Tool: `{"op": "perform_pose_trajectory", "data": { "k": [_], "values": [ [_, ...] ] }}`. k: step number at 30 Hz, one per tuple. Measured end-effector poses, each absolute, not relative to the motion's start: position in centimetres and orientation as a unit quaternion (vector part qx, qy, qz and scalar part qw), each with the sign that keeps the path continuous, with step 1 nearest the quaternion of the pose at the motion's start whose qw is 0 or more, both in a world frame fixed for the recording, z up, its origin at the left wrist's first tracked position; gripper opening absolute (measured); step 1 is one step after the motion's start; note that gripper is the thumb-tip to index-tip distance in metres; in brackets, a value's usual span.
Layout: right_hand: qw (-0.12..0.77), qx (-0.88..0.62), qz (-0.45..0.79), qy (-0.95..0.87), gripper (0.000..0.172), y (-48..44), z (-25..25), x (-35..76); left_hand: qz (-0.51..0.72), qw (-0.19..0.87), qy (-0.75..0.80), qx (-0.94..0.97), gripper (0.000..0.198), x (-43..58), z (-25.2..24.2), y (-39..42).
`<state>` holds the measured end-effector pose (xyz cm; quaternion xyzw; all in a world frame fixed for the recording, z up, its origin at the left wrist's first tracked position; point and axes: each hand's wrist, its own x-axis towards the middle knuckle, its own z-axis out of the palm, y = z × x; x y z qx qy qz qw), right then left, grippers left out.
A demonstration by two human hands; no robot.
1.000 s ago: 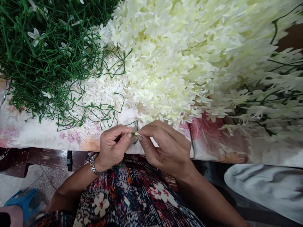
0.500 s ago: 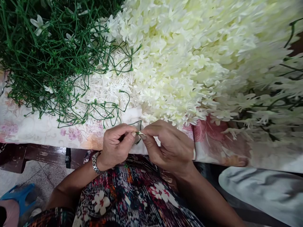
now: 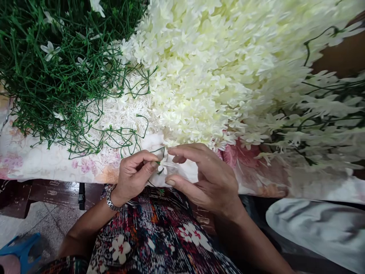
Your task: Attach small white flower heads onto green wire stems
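Head cam: your left hand (image 3: pixel 135 171) is pinching a green stem (image 3: pixel 159 163) with a white flower bit (image 3: pixel 163 166), just your side of the white flower pile (image 3: pixel 205 83). The bit's between your hands; your right hand (image 3: pixel 211 179) is loosely open, thumb and fingers apart.

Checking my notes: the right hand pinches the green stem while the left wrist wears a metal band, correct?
Not quite: the head view shows the left hand pinching the green stem; the metal band is on the left wrist.
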<state>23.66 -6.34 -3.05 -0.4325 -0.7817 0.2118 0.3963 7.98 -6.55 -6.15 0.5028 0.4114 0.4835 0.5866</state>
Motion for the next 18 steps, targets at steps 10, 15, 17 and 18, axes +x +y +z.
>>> {"op": "perform_pose_trajectory", "data": {
  "k": [10, 15, 17, 18],
  "values": [
    [0.364, -0.421, 0.166, -0.814, 0.019, -6.5, -3.3, 23.8, 0.467, 0.509, 0.421, 0.587, 0.010, 8.2, -5.7, -6.7],
    [0.349, -0.414, 0.161, -0.825, 0.016, -6.5, -3.9, 23.8, 0.455, 0.426, 0.433, 0.652, 0.009, 8.4, -5.4, -6.7],
    [0.347, -0.409, 0.168, -0.827, 0.016, -6.5, -4.0, 23.8, 0.451, 0.410, 0.429, 0.667, 0.009, 8.5, -5.4, -6.6],
    [0.346, -0.408, 0.171, -0.827, 0.016, -6.5, -4.1, 23.9, 0.451, 0.405, 0.426, 0.672, 0.009, 8.5, -5.4, -6.6]
  ]
}}
